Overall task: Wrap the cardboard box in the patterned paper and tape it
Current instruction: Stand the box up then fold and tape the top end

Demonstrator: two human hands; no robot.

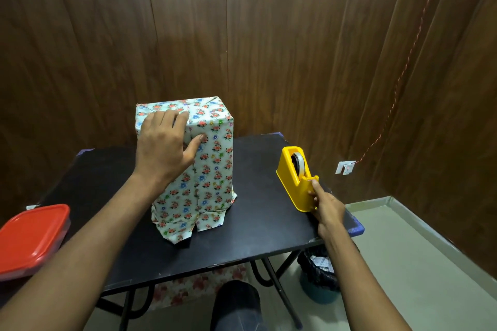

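Left hand [164, 144], as I view it from the head camera, lies spread over the upper near corner of the box [207, 148], fingers on the top face and thumb pressed flat against the front face, pinning the patterned paper [215, 166] where its vertical seam runs down the front. I note that the box stands upright on end near the middle of the black table [258, 226], fully covered by the floral paper; loose flaps of paper splay outward on the tabletop at its base, with a slit between two of them. Right hand [326, 209] sits at the near end of the yellow tape dispenser [297, 177], thumb and forefinger closed together at the cutter end. I cannot tell whether a strip of tape is caught between them. I see the dispenser resting near the table's right edge, well apart from the box, with its tape roll [298, 162] seated in the cradle. A red-lidded container [32, 239] lies at the table's left near corner. Below the table's right side I make out a bin [320, 277] lined with a dark bag.
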